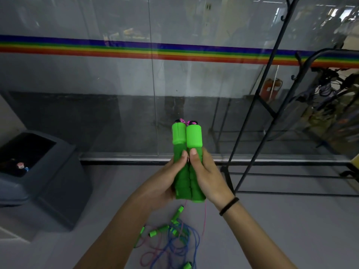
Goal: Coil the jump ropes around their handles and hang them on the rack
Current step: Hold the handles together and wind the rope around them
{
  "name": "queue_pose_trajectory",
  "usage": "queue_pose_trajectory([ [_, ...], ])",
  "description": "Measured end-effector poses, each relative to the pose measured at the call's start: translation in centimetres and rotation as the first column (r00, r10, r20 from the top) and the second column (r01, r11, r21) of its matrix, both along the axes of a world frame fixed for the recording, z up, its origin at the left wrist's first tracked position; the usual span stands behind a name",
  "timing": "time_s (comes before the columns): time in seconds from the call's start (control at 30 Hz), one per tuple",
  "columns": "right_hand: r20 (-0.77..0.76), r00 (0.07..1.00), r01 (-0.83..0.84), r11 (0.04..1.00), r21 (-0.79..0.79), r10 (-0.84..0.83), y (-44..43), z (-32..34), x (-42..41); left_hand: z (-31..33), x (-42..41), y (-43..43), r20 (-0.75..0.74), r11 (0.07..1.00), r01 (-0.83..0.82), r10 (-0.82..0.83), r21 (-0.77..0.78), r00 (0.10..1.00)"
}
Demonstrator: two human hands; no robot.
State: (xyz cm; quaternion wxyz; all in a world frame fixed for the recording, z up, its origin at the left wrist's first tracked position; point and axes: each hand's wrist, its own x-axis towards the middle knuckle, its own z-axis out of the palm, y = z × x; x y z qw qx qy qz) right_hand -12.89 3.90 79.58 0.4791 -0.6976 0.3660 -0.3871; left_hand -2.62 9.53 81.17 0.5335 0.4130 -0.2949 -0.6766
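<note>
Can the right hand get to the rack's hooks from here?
Probably yes, but not free: right hand is shut on the green handles. The rack stands up-right, nothing between.

Rack [272,78] cut off at top and right edges. Items hung on it blurred, unidentifiable. Floor rope pile [171,239] runs past bottom edge. Bin [38,171] contents indistinct.

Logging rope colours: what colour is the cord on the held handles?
Pink; the cord hangs thin below the green handles, best seen in the head view.
</note>
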Motion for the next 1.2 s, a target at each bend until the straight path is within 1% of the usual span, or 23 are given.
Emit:
queue_pose_trajectory([
  [0.07, -0.094, 0.996, -0.014, 0.999, -0.05, 0.009, -0.6, 0.3, -0.4, 0.0, 0.3, 0.3, -0.028, 0.996, 0.082, -0.082, -0.027, 0.996],
  [0.13, -0.146, 0.988, -0.065, 0.997, -0.041, 0.058, -1.4, 0.5, -0.7, 0.3, 0.7, 0.6, -0.054, 0.989, 0.14, -0.142, -0.039, 0.988],
  [0.2, -0.138, 0.987, -0.091, 0.995, -0.031, 0.085, -1.9, 0.6, -0.7, 0.7, 0.8, 0.7, -0.012, 0.989, 0.146, -0.146, -0.033, 0.989],
  [0.3, -0.048, 0.998, -0.042, 0.999, -0.012, 0.042, -1.8, 0.5, -0.4, 0.9, 0.9, 0.5, 0.109, 0.993, 0.12, -0.117, -0.018, 0.987],
  [0.37, 0.014, 0.998, 0.061, 0.998, -0.008, -0.061, -2.3, 0.7, -0.6, 1.1, 1.0, 0.5, 0.171, 0.991, 0.129, -0.121, -0.033, 0.978],
  [0.43, 0.078, 0.96, 0.272, 0.961, -0.053, -0.268, -4.0, 0.6, -0.8, 1.6, 1.0, 0.8, 0.188, 0.985, 0.164, -0.152, -0.049, 0.97],
  [0.47, 0.128, 0.942, 0.317, 0.948, -0.028, -0.311, -4.8, 0.9, -0.8, 1.9, 1.0, 0.9, 0.199, 0.981, 0.182, -0.165, -0.066, 0.966],
  [0.5, 0.2, 0.943, 0.262, 0.964, 0.048, -0.267, -5.6, 0.9, -0.8, 2.2, 1.1, 0.9, 0.218, 0.978, 0.192, -0.17, -0.085, 0.961],
  [0.53, 0.293, 0.942, 0.113, 0.978, 0.175, -0.161, -6.1, 0.9, -0.7, 2.6, 1.1, 0.8, 0.24, 0.975, 0.2, -0.171, -0.102, 0.956],
  [0.57, 0.403, 0.915, -0.101, 0.946, 0.309, -0.034, -5.9, 1.0, -0.4, 2.9, 1.1, 0.8, 0.262, 0.972, 0.206, -0.171, -0.112, 0.95],
  [0.6, 0.489, 0.87, -0.28, 0.878, 0.389, 0.061, -5.4, 1.1, -0.2, 3.1, 1.2, 0.6, 0.286, 0.971, 0.209, -0.169, -0.118, 0.943],
  [0.63, 0.538, 0.833, -0.401, 0.812, 0.424, 0.13, -4.8, 0.9, 0.1, 3.4, 1.2, 0.4, 0.303, 0.971, 0.208, -0.163, -0.121, 0.939],
  [0.7, 0.518, 0.839, -0.431, 0.787, 0.442, 0.168, -4.1, -0.4, 0.5, 3.9, 1.6, 0.2, 0.303, 0.978, 0.162, -0.115, -0.133, 0.946],
  [0.77, 0.403, 0.906, -0.309, 0.852, 0.423, 0.128, -4.2, -2.9, 0.6, 4.3, 2.4, 0.1, 0.28, 0.987, 0.062, -0.019, -0.145, 0.96],
  [0.83, 0.126, 0.988, -0.124, 0.929, 0.35, 0.085, -4.0, -4.8, 0.2, 4.6, 3.4, 0.0, 0.314, 0.99, -0.05, 0.089, -0.128, 0.945],
  [0.87, -0.023, 0.996, -0.072, 0.96, 0.271, 0.082, -3.7, -5.1, -0.2, 4.5, 3.7, -0.2, 0.375, 0.987, -0.104, 0.143, -0.122, 0.916],
  [0.9, -0.167, 0.984, -0.044, 0.988, 0.145, 0.068, -3.4, -5.3, -0.4, 4.1, 4.2, -0.6, 0.475, 0.979, -0.163, 0.202, -0.124, 0.856],
  [0.93, -0.297, 0.953, -0.064, 0.998, -0.012, 0.057, -3.0, -4.9, -0.6, 3.6, 4.6, -1.1, 0.604, 0.964, -0.217, 0.265, -0.153, 0.752],
  [1.0, -0.491, 0.87, -0.21, 0.938, -0.277, 0.049, -1.8, -3.1, -0.5, 2.1, 5.6, -2.3, 0.807, 0.928, -0.261, 0.364, -0.267, 0.465],
  [1.07, -0.522, 0.851, -0.317, 0.85, -0.421, 0.059, -1.0, -0.6, -0.1, 0.7, 6.1, -2.9, 0.917, 0.93, -0.204, 0.344, -0.304, 0.202],
  [1.13, -0.577, 0.817, -0.381, 0.741, -0.553, -0.01, -1.3, 2.1, 0.0, -0.6, 6.1, -3.1, 0.97, 0.966, -0.088, 0.243, -0.244, -0.022],
  [1.17, -0.624, 0.78, -0.418, 0.7, -0.579, -0.051, -1.9, 3.4, -0.2, -1.2, 6.0, -3.1, 0.975, 0.98, -0.025, 0.195, -0.199, -0.11],
  [1.2, -0.657, 0.75, -0.447, 0.674, -0.589, -0.078, -2.8, 4.4, -0.5, -1.4, 5.7, -2.9, 0.973, 0.986, 0.034, 0.165, -0.162, -0.164],
])
